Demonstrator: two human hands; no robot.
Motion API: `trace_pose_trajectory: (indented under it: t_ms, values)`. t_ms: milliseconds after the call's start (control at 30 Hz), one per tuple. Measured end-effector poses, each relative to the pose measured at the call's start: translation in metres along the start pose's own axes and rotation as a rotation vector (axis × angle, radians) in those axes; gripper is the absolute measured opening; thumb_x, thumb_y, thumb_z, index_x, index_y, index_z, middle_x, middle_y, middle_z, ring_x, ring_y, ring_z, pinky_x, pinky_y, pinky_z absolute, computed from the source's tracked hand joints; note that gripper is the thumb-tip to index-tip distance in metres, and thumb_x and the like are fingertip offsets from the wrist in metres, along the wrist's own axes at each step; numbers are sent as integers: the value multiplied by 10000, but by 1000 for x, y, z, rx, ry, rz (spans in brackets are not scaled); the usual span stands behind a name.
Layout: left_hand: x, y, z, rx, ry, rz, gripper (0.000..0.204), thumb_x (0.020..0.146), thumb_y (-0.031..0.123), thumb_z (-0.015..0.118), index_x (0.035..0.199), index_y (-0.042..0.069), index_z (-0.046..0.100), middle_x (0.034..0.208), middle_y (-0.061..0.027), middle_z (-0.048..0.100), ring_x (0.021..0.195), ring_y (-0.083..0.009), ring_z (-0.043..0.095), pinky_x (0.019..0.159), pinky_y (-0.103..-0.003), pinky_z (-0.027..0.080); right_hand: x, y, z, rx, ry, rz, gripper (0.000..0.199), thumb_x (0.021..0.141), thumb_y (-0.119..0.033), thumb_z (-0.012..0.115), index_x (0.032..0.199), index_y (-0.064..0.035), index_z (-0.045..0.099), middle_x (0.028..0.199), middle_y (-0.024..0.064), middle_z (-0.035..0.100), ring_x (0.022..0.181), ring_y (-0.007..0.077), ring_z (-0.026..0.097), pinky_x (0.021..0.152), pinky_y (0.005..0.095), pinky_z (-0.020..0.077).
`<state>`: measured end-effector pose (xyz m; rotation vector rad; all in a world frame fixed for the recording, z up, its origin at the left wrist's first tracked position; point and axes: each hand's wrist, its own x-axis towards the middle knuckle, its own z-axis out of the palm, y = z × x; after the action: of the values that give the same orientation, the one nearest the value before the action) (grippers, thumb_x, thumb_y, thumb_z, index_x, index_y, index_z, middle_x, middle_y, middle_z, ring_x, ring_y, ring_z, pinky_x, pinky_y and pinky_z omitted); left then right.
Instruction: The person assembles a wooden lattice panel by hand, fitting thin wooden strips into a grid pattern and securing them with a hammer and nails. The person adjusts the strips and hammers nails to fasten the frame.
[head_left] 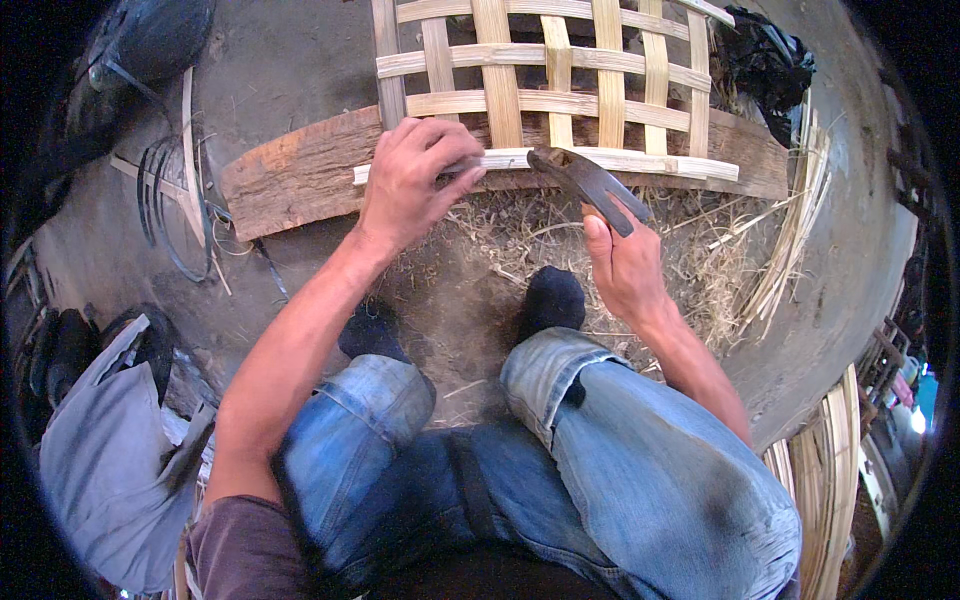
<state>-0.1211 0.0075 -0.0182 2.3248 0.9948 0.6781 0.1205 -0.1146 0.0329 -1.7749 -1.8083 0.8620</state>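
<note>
In my right hand is a claw hammer. Its claw points toward me, and its head is just above a pale bamboo strip. My left hand is over the left part of that strip, fingers curled toward the thumb; whatever may be between them is hidden. A small nail appears to stand in the strip between my hands. The strip lies across the near ends of a woven bamboo lattice, which rests on a rough wooden plank.
Loose shavings cover the ground between my feet and the plank. Thin bamboo strips lie at the right, and wider slats are at the lower right. Coiled dark bands, a grey cloth and a black plastic bag lie around.
</note>
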Motion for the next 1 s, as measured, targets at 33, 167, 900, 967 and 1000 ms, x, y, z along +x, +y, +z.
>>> trace_pose_trajectory:
  t_ms: [33, 167, 900, 967, 1000]
  values:
    - [0, -3, 2, -17, -5, 6, 209, 784, 197, 764, 965, 146, 674, 1008, -10, 654, 962, -230, 592, 822, -385, 460, 2, 0, 0, -1, -13, -6, 242, 965, -181, 541, 1124, -3, 582, 931, 220, 606, 752, 416, 622, 630, 491, 498]
    - [-2, -8, 6, -19, -1, 24, 177, 800, 214, 749, 939, 149, 661, 1023, -5, 641, 972, -226, 582, 819, -381, 448, 14, -1, -2, -38, -57, -81, 231, 964, -192, 546, 1107, -12, 565, 898, 199, 596, 742, 407, 617, 612, 471, 502]
    - [-3, -9, 11, 3, -3, 14, 149, 818, 229, 725, 891, 147, 623, 1025, 9, 628, 961, -214, 560, 792, -372, 427, 8, -6, 3, -18, 59, -51, 192, 950, -134, 573, 1106, -41, 635, 926, 211, 653, 685, 426, 643, 602, 430, 538]
    - [-6, -11, 10, 21, -23, 9, 148, 817, 226, 725, 891, 148, 623, 1025, 8, 628, 956, -218, 564, 794, -371, 429, -9, 2, 12, 139, 126, -81, 210, 968, -171, 550, 1109, -41, 634, 940, 229, 645, 719, 427, 645, 605, 444, 536]
    - [-4, -12, 8, 31, -26, 11, 147, 817, 224, 725, 891, 148, 623, 1025, 7, 628, 954, -219, 566, 795, -371, 431, -7, 5, 17, 111, 137, -105, 212, 966, -168, 551, 1106, -32, 632, 943, 227, 642, 725, 411, 651, 600, 443, 535]
